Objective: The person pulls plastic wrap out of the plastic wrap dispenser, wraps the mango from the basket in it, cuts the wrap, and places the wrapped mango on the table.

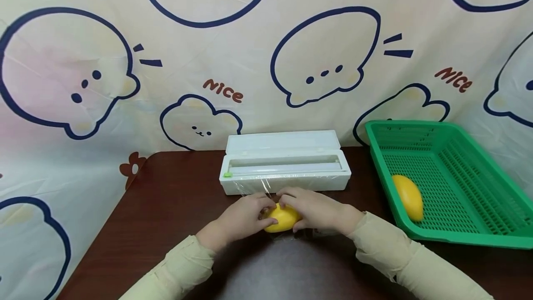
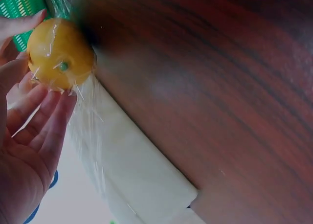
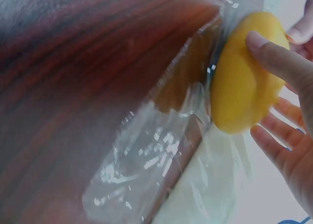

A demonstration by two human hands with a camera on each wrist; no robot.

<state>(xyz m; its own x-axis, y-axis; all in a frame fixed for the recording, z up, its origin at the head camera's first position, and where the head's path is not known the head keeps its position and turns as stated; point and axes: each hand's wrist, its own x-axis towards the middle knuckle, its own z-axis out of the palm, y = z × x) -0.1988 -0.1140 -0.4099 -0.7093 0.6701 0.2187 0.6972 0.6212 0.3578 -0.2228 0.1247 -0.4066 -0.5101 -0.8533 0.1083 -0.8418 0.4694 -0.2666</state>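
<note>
Grips yellow mango [image 1: 283, 220] at opposite ends with left hand [image 1: 243, 219] and right hand [image 1: 315, 207], curling thumbs and fingers round it, just in front of open cling film dispenser [image 1: 287, 183]. Apparently steadies mango against cling film [image 3: 132, 170], close to dispenser for direct feed. Reads "Nice" twice on backdrop [image 1: 254, 64]; shows no legible brand on dispenser.

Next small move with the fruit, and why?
Probably fold the loose clear film up over the yellow fruit. The left hand and right hand both hold the fruit, its side facing the right wrist camera looks largely bare, and slack film spreads beside it, reaching towards the white box.
</note>
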